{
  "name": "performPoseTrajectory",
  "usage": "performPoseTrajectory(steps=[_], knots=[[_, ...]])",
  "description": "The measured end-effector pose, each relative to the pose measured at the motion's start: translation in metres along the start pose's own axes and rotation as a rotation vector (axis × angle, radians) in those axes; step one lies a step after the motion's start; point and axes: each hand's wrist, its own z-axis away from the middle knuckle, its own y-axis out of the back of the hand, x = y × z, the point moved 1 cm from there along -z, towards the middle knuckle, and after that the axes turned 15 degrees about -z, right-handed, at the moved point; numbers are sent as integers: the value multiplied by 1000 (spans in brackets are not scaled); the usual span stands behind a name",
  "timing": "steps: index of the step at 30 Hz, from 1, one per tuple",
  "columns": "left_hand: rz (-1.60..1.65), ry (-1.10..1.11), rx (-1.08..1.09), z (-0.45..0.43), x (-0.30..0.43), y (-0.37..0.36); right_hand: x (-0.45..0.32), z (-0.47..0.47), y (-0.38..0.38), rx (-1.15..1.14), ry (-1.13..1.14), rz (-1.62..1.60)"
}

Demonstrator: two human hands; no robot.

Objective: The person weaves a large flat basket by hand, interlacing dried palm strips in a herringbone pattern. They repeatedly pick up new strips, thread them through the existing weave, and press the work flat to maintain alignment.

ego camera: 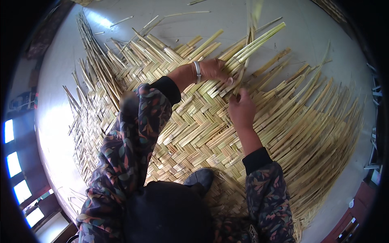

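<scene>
A large woven mat of split reeds (197, 127) spreads across the floor beneath both hands, in a diagonal pattern. Near its upper edge my left hand (214, 70), with a silver bracelet (197, 72) at the wrist, grips a bundle of pale green reed strips (258, 44) that points up and to the right. My right hand (242, 107) is just below and to the right, its thumb and forefinger pinching a reed strip at the weaving edge. Long unwoven reeds (304, 130) fan out to the right of it. The exact hold of the fingertips is partly hidden.
A bunch of thin dry stalks (95, 57) lies over the mat's left part. Loose reed pieces (121, 21) are scattered on the grey floor (225, 18) beyond the mat. A dark shoe (200, 178) rests on the mat. Metal frames (375, 139) stand at the far right.
</scene>
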Motion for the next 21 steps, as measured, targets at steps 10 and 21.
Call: performPoseTrajectory(steps=[10,21], knots=[[732,43,443,16,-14,52,1,-11,9,-267,-74,-62],[-320,207,429,-16,-66,33,-11,-9,13,-278,-109,-13]])
